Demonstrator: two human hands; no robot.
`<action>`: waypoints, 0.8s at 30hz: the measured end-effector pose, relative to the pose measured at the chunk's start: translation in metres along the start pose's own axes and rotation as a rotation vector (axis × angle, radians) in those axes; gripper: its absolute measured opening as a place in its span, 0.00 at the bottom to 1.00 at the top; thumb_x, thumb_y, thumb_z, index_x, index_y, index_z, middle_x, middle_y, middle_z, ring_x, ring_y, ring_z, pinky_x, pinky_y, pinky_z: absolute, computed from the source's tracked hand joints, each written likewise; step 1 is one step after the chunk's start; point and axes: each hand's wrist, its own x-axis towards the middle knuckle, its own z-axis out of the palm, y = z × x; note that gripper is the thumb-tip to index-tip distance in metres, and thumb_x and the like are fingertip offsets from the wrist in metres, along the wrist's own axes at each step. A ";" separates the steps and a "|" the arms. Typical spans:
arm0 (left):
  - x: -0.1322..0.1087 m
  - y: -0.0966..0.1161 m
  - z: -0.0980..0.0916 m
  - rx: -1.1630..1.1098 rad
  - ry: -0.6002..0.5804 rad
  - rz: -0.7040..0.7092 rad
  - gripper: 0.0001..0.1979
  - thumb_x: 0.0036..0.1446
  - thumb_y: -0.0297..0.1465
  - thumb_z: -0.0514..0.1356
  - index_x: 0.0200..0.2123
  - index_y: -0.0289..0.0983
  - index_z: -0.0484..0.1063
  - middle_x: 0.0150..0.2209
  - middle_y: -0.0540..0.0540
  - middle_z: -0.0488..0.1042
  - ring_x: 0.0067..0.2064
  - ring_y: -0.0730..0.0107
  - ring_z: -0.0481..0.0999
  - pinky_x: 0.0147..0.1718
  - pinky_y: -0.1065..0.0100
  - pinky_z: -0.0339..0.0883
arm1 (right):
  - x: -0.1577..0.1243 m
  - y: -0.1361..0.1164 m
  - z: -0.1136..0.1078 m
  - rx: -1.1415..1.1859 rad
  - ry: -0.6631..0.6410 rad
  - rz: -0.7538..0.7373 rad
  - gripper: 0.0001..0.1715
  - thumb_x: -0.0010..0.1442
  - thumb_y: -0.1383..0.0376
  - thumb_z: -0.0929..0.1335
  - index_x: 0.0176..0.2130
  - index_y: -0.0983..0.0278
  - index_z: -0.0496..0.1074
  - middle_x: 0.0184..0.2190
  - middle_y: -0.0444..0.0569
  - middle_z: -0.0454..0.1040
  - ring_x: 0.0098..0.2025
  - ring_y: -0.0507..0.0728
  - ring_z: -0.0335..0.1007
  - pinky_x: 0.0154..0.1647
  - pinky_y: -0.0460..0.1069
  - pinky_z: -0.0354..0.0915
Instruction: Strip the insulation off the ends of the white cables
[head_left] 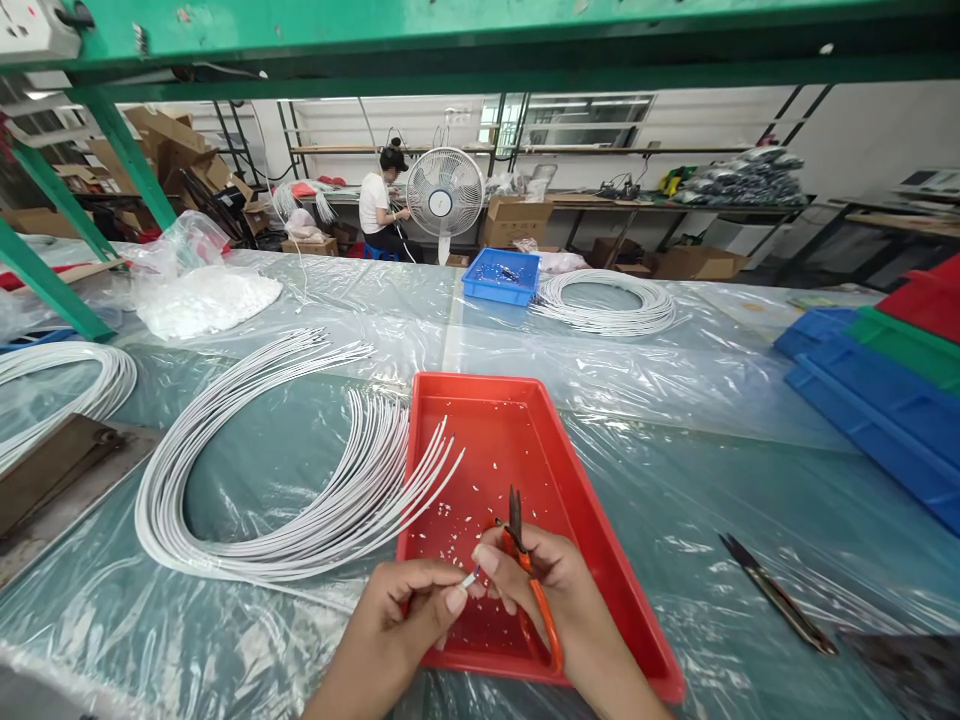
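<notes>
My left hand (420, 605) pinches a white cable near its end (470, 578), where a short dark inner wire shows. My right hand (536, 580) carries orange-handled scissors (551, 625) in the palm, blades pointing up and away. Its thumb and forefinger close at the tip of the same cable. Both hands are over the near part of a red tray (480, 400), which holds scattered white scraps. Left of the tray lies a big loop of white cables (172, 470), with several of their ends resting across the tray's left rim.
Tweezers or snips (780, 595) lie at right, near stacked blue bins (885, 400). Beyond are a blue tray (499, 290), another cable coil (607, 318) and a bag of white pieces (202, 300). A green shelf frame (480, 30) crosses overhead. A person sits beside a fan (444, 200).
</notes>
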 end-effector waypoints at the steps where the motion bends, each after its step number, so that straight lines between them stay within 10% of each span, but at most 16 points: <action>1: -0.001 0.000 0.001 0.018 0.042 0.008 0.13 0.54 0.37 0.59 0.33 0.33 0.79 0.20 0.51 0.64 0.22 0.77 0.55 0.22 0.74 0.50 | -0.002 0.003 -0.001 -0.102 0.066 -0.060 0.14 0.56 0.57 0.67 0.27 0.65 0.67 0.21 0.43 0.68 0.23 0.50 0.61 0.23 0.43 0.59; 9: -0.004 -0.004 0.005 -0.034 0.237 0.033 0.12 0.51 0.35 0.61 0.32 0.31 0.75 0.16 0.54 0.63 0.19 0.78 0.59 0.20 0.75 0.53 | -0.013 0.023 -0.014 -1.017 0.471 -0.789 0.06 0.55 0.65 0.66 0.28 0.65 0.67 0.19 0.45 0.69 0.23 0.53 0.63 0.26 0.46 0.56; 24: -0.002 0.003 0.005 -0.154 0.121 -0.011 0.12 0.52 0.36 0.61 0.27 0.32 0.75 0.15 0.54 0.63 0.18 0.80 0.60 0.20 0.76 0.53 | -0.009 0.022 -0.008 -1.228 0.496 -0.889 0.15 0.60 0.64 0.63 0.23 0.65 0.67 0.14 0.43 0.65 0.18 0.52 0.56 0.23 0.47 0.51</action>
